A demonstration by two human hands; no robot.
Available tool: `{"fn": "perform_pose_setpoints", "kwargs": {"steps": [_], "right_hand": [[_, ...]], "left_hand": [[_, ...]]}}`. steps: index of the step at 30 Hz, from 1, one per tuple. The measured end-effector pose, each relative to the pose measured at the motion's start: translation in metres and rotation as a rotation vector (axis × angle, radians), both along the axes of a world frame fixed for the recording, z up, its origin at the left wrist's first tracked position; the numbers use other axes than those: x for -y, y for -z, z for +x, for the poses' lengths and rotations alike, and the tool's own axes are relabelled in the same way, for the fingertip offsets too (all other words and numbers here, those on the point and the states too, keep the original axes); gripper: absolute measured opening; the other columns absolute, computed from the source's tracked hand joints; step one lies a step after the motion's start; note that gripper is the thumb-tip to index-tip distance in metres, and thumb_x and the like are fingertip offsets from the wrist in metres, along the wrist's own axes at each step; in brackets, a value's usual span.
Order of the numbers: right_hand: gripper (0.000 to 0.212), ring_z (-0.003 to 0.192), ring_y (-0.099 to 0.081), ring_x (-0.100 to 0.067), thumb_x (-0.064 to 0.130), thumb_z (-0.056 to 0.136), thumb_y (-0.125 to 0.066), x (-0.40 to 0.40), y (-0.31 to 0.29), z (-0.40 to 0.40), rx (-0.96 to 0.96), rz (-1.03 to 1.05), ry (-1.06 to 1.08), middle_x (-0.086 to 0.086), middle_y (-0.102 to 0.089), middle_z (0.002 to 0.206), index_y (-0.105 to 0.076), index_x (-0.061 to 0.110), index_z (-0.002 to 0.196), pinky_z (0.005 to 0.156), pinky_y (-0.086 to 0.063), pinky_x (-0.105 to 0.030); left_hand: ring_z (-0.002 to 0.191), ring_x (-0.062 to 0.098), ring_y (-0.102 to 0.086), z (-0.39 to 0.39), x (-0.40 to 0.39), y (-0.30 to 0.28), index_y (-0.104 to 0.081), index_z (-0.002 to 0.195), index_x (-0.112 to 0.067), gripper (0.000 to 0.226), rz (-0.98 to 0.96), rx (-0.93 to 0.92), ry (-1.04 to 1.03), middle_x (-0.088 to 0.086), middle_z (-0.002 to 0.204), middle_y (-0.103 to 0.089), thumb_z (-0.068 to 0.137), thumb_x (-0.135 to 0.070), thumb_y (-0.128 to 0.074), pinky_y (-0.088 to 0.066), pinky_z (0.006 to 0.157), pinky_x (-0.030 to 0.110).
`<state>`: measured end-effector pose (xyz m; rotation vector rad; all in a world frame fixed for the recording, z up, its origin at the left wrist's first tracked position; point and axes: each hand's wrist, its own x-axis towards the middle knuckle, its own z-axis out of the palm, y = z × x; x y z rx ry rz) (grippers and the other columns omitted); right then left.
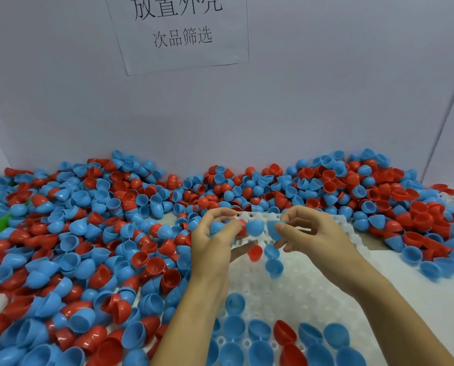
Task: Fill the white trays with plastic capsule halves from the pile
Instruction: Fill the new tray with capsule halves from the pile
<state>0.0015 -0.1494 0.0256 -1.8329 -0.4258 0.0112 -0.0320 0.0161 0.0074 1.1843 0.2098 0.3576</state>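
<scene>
Holding capsule halves over the tray

Left hand [215, 241] curls round several blue halves above the far part of the white tray [313, 281]. Right hand [313, 233] pinches one blue capsule half [274, 229] just beside it. A blue half [255, 227] sits between the hands. Filled tray sockets lie at the near edge. Pile [88, 233] of red and blue halves spreads left, behind and right of the tray.

The single head-worn wide-angle camera looks forward and down, close over the tabletop [395, 262], with the wall [299, 101] at 12 o'clock.
</scene>
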Motion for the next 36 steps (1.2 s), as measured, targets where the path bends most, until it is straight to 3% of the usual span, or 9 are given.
{"fn": "perform_pose_setpoints", "kwargs": {"steps": [5, 10, 15, 17, 20, 25, 29, 33, 36], "right_hand": [[0.01, 0.072, -0.072, -0.011, 0.022, 0.089, -0.071, -0.007, 0.002, -0.003, 0.083, 0.07, 0.074, 0.006, -0.073, 0.078, -0.069, 0.017, 0.081, 0.063, -0.055, -0.016], [0.004, 0.072, -0.07, -0.008, 0.028, 0.084, -0.076, -0.01, 0.004, -0.004, 0.142, -0.07, 0.028, 0.012, -0.073, 0.078, -0.077, 0.025, 0.082, 0.065, -0.053, -0.013], [0.028, 0.076, -0.069, -0.011, 0.033, 0.099, -0.052, -0.01, 0.003, -0.005, 0.182, -0.145, 0.011, 0.015, -0.073, 0.081, -0.074, 0.033, 0.08, 0.065, -0.056, -0.02], [0.027, 0.074, -0.07, -0.012, 0.029, 0.1, -0.051, -0.01, 0.003, -0.004, 0.193, -0.159, 0.048, 0.019, -0.072, 0.079, -0.07, 0.034, 0.081, 0.062, -0.057, -0.023], [0.015, 0.07, -0.073, -0.006, 0.017, 0.095, -0.062, -0.007, 0.003, -0.004, 0.196, -0.104, 0.044, 0.014, -0.074, 0.079, -0.065, 0.031, 0.091, 0.06, -0.055, -0.016], [0.042, 0.061, -0.072, -0.008, 0.008, 0.09, -0.067, -0.004, 0.001, -0.005, 0.235, -0.185, 0.025, 0.015, -0.072, 0.076, -0.062, 0.05, 0.092, 0.057, -0.053, -0.013], [0.048, 0.057, -0.069, -0.005, 0.007, 0.091, -0.066, 0.001, -0.003, -0.006, 0.278, -0.323, 0.019, 0.016, -0.07, 0.071, -0.062, 0.055, 0.09, 0.059, -0.054, -0.012], [0.021, 0.055, -0.068, -0.003, 0.012, 0.091, -0.068, 0.01, -0.012, -0.01, 0.291, -0.39, 0.063, 0.021, -0.066, 0.059, -0.073, 0.027, 0.105, 0.059, -0.053, -0.01], [0.02, 0.057, -0.068, -0.002, 0.019, 0.091, -0.069, 0.024, -0.022, -0.014, 0.247, -0.507, 0.072, 0.017, -0.068, 0.063, -0.071, 0.022, 0.11, 0.056, -0.053, -0.012]], "left_hand": [[0.072, 0.02, -0.072, 0.001, 0.0, 0.001, -0.077, 0.08, -0.018, 0.021, -0.049, -0.054, 0.087, 0.012, 0.088, -0.071, 0.088, -0.001, -0.069, -0.058, 0.061, 0.029], [0.077, 0.018, -0.072, 0.003, 0.004, 0.004, -0.081, 0.081, -0.018, 0.009, 0.01, -0.089, 0.174, 0.008, 0.09, -0.075, 0.087, -0.015, -0.076, -0.062, 0.073, 0.035], [0.079, 0.016, -0.071, 0.003, 0.002, 0.005, -0.082, 0.085, -0.017, 0.004, 0.08, -0.097, 0.197, 0.003, 0.086, -0.077, 0.085, -0.017, -0.078, -0.063, 0.077, 0.038], [0.083, 0.018, -0.072, 0.003, 0.002, 0.005, -0.082, 0.087, -0.017, 0.004, 0.102, -0.102, 0.199, 0.005, 0.092, -0.077, 0.086, -0.016, -0.077, -0.063, 0.079, 0.039], [0.088, 0.02, -0.072, 0.002, 0.004, 0.005, -0.081, 0.089, -0.017, 0.005, 0.134, -0.1, 0.195, 0.006, 0.097, -0.077, 0.086, -0.016, -0.077, -0.062, 0.077, 0.037], [0.09, 0.021, -0.072, 0.001, 0.003, 0.004, -0.081, 0.094, -0.013, 0.009, 0.17, -0.092, 0.225, 0.007, 0.097, -0.077, 0.087, -0.015, -0.076, -0.062, 0.076, 0.035], [0.094, 0.021, -0.073, -0.001, 0.002, 0.004, -0.079, 0.097, -0.009, 0.012, 0.211, -0.082, 0.296, 0.009, 0.099, -0.077, 0.089, -0.016, -0.074, -0.061, 0.075, 0.032], [0.084, 0.017, -0.072, -0.001, 0.004, 0.002, -0.081, 0.082, -0.016, 0.007, 0.181, -0.065, 0.253, 0.003, 0.09, -0.076, 0.087, -0.013, -0.076, -0.06, 0.071, 0.03], [0.076, 0.017, -0.068, 0.0, 0.003, 0.002, -0.081, 0.076, -0.018, 0.014, 0.141, -0.055, 0.216, 0.003, 0.078, -0.074, 0.086, -0.009, -0.076, -0.062, 0.07, 0.033]]}}
